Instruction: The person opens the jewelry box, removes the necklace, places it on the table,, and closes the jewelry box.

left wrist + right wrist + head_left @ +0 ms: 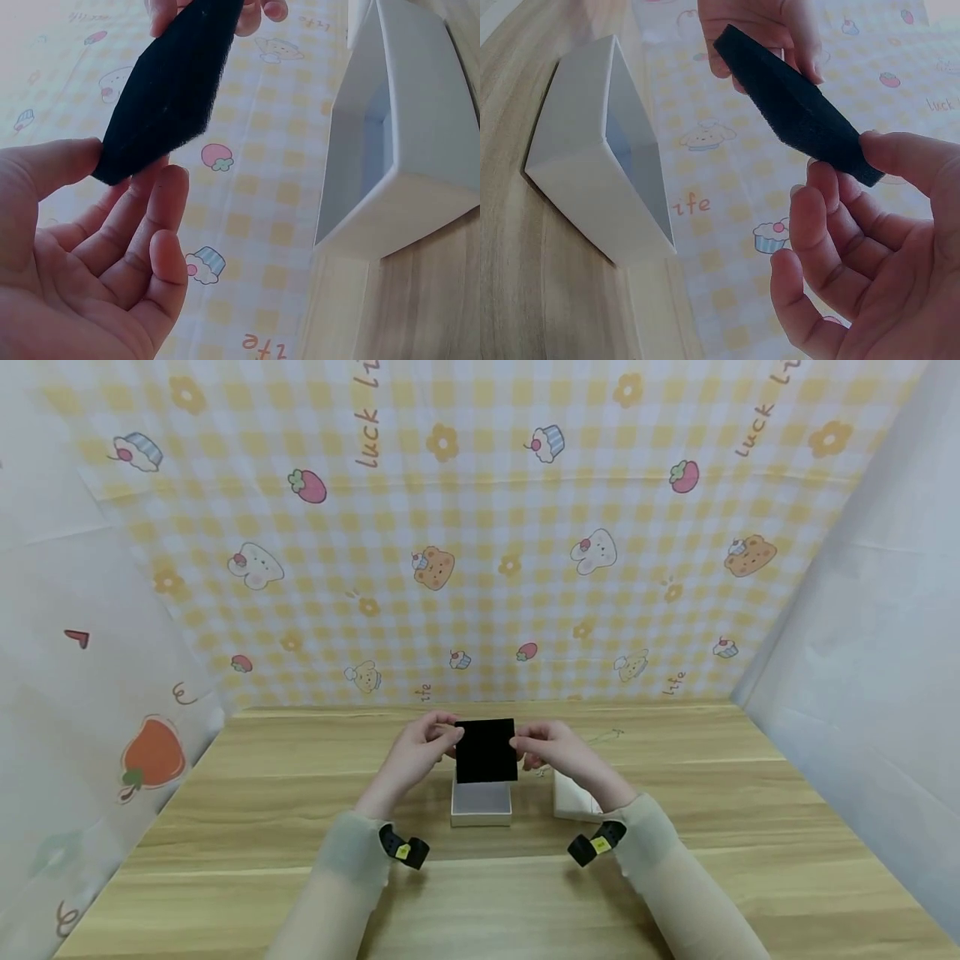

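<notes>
A flat black square pad (486,751) is held up above an open white box (482,818), hiding the box's far part. My left hand (417,748) pinches the pad's left edge between thumb and fingers, and my right hand (557,748) pinches its right edge. The left wrist view shows the dark pad (172,90) tilted, with the left thumb on its near corner. In the right wrist view the pad (799,105) spans between both hands, and the box (592,150) stands open beside them.
To the right, partly behind my right forearm, a white lid-like piece (573,800) lies on the wooden table (480,902). A small thin item (606,737) is on the table beyond my right hand. A patterned cloth (480,527) hangs at the back.
</notes>
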A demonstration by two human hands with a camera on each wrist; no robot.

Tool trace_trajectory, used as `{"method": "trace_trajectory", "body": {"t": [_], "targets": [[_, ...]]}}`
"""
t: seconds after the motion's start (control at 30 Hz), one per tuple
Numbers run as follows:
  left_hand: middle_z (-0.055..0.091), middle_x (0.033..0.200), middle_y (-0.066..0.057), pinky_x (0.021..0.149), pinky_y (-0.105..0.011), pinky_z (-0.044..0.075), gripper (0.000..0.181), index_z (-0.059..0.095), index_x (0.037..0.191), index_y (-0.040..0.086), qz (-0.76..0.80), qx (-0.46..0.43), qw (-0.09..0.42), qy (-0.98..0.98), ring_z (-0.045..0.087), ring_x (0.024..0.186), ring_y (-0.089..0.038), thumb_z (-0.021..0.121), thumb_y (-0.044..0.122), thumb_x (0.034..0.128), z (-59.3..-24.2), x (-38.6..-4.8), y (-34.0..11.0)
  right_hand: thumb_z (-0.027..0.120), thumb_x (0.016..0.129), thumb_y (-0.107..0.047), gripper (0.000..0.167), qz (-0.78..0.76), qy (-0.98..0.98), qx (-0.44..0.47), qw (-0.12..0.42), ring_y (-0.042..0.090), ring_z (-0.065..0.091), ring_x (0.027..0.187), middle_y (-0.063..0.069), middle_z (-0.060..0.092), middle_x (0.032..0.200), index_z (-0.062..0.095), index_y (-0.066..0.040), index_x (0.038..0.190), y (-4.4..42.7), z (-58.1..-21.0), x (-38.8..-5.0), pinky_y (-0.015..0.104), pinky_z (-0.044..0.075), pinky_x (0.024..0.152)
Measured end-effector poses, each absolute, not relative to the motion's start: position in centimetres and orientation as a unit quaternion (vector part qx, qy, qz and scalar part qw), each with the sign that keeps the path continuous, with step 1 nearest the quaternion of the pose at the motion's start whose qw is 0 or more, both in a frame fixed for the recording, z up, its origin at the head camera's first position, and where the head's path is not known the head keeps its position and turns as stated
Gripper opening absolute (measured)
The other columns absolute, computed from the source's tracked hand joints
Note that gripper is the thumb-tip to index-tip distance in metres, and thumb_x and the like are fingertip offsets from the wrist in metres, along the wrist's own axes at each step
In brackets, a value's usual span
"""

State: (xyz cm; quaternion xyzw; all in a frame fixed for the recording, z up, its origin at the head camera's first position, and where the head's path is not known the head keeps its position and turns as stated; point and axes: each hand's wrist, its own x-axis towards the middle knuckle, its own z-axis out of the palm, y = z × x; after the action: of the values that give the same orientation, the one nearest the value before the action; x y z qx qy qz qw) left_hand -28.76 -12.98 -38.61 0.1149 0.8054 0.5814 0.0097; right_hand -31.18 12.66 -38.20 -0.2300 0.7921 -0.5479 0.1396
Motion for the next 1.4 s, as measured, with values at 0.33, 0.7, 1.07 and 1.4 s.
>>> {"method": "trace_trajectory", "body": {"t": [0.33,0.7,1.07,1.4], "targets": [[0.071,0.098,-0.007,0.077,-0.043,0.050,0.034,0.062,0.120,0.004,0.582,0.108,0.008,0.806,0.067,0.079,-0.021,0.062,0.028,0.0959,-38.34,-28.69,-13.04,0.057,0.098,-0.024,0.032,-0.567,0.782,-0.218,0.140,0.021,0.065,0.074,0.004,0.064,0.085,0.064,0.004,0.110,13.01,-38.15,-31.32,0.050,0.050,0.081],[0.070,0.102,-0.012,0.062,-0.033,0.053,0.035,0.060,0.122,0.001,0.614,0.105,0.027,0.782,0.068,0.073,-0.024,0.063,0.024,0.0957,-38.11,-28.71,-12.84,0.059,0.097,-0.021,0.034,-0.547,0.800,-0.215,0.123,0.026,0.067,0.075,0.014,0.068,0.088,0.066,0.006,0.115,13.29,-37.91,-31.36,0.038,0.053,0.075],[0.070,0.094,-0.011,0.061,-0.033,0.055,0.028,0.062,0.115,0.000,0.632,0.082,0.022,0.770,0.067,0.067,-0.021,0.064,0.020,0.0948,-38.35,-28.73,-12.54,0.061,0.095,-0.019,0.031,-0.559,0.797,-0.196,0.115,0.019,0.066,0.065,0.020,0.070,0.090,0.066,0.003,0.115,13.01,-37.74,-30.98,0.028,0.051,0.063],[0.069,0.084,-0.009,0.060,-0.034,0.055,0.018,0.064,0.098,-0.001,0.626,0.082,0.007,0.776,0.066,0.066,-0.020,0.064,0.017,0.0951,-38.46,-28.55,-12.41,0.064,0.094,-0.021,0.021,-0.545,0.810,-0.181,0.115,0.021,0.066,0.065,0.022,0.069,0.089,0.066,-0.001,0.095,12.57,-38.18,-31.15,0.030,0.050,0.063]]}}
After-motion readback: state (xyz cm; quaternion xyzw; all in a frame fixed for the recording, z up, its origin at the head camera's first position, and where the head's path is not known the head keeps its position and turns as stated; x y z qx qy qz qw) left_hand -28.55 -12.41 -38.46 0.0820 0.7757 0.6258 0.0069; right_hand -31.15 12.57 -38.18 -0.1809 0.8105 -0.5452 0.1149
